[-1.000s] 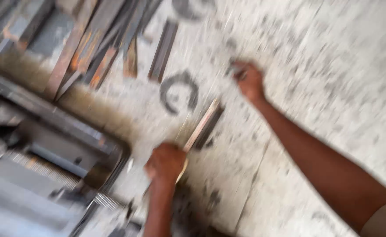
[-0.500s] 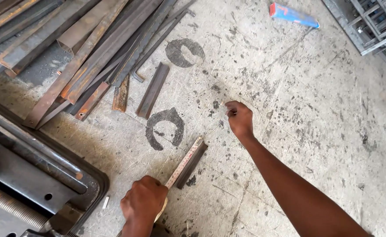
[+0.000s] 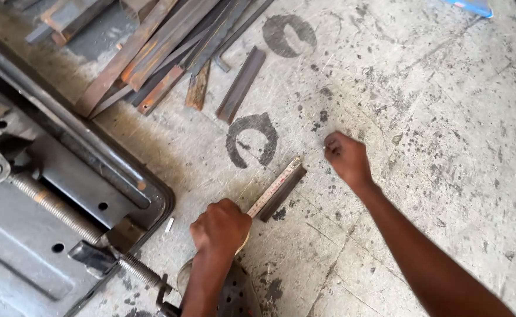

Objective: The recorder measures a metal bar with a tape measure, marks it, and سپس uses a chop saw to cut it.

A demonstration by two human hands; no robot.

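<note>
The left hand (image 3: 221,226) is closed around one end of a short angle-iron piece (image 3: 281,189) lying on the concrete floor (image 3: 446,147). It looks stiff, heavy and sharp-edged, best gripped mid-length. The right hand (image 3: 346,157) is fisted, apparently empty.

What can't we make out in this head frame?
- Left hand: its fingers cover the near end of the ruler and steel bar.
- Right hand: closed fist; anything inside is hidden.
- Ruler markings: too small.
- Blue object: cut by the top edge.
- Machine: cut by the left edge.
</note>
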